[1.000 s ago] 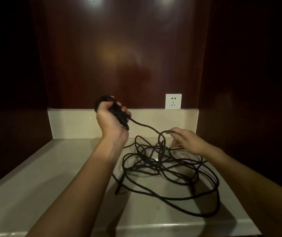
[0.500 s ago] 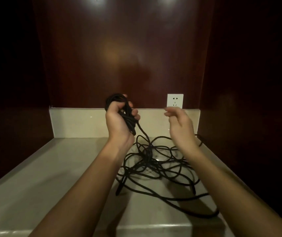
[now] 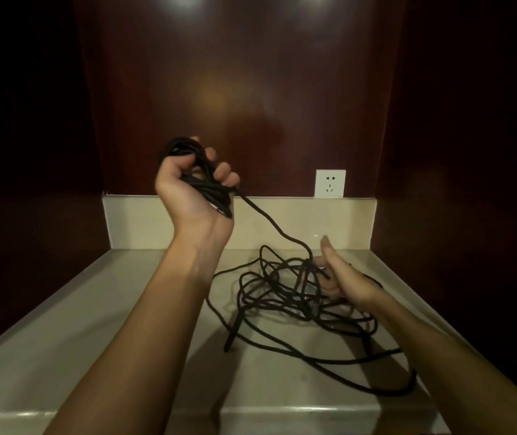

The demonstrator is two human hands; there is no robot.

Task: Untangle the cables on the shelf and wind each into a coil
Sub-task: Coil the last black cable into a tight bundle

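Left hand (image 3: 192,186) raised above shelf (image 3: 62,356), gripping wound coil (image 3: 202,180). Right hand (image 3: 343,282) low, fingers curled around strand in cable tangle (image 3: 285,296) on shelf.

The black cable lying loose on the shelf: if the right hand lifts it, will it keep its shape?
Probably not. The black cable lies in limp, crossing loops on the shelf, so it likely sags. Overlapping strands may snag and rise together.
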